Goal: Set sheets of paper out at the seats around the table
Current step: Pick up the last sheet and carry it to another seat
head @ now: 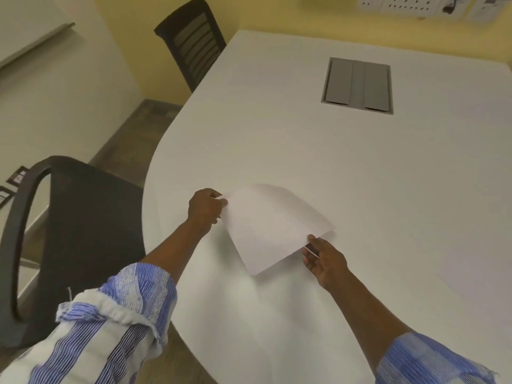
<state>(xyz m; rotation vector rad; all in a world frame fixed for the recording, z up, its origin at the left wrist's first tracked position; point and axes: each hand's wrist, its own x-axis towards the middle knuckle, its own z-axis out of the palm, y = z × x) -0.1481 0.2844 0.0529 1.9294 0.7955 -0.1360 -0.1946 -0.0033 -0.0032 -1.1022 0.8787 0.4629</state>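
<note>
A white sheet of paper [273,227] lies low over the white table [304,151], near its left edge. My left hand [205,209] pinches the sheet's left corner between thumb and fingers. On the opposite side, my right hand [324,260] grips the sheet's right corner with the thumb on top and the fingers underneath. The far edge of the sheet curves slightly and casts a faint shadow on the table. A black chair [80,236] stands at the seat just left of the sheet.
A second black chair [194,42] stands at the table's far left side. A grey cable hatch [358,85] is set into the tabletop further back. Wall sockets [401,4] sit on the yellow wall behind. Wooden floor shows left of the table.
</note>
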